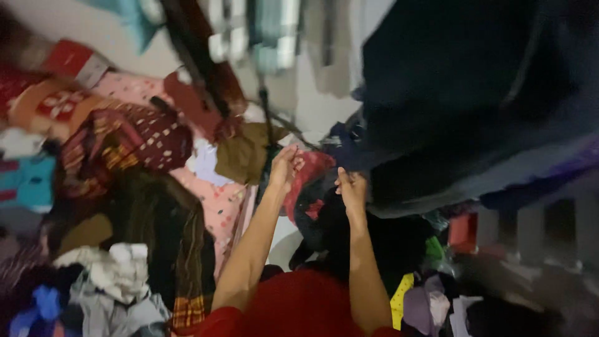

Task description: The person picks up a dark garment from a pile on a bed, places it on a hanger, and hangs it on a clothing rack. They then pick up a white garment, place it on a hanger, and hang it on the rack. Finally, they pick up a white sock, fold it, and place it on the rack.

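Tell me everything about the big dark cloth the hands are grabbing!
The dark cloth is large, navy to black, soft-looking fabric. It fills the upper right of the view, held up and draping in folds, blurred by motion. Its lower edge bunches where the right hand grips it; the left hand reaches close beside that edge, and contact cannot be told. Heaped clothes lie under it.

Both hands, left [284, 167] and right [351, 188], reach forward into a garment [324, 206] at the middle. A heap of clothes [125, 187] lies to the left; a large cloth [474, 93] hangs on the right.
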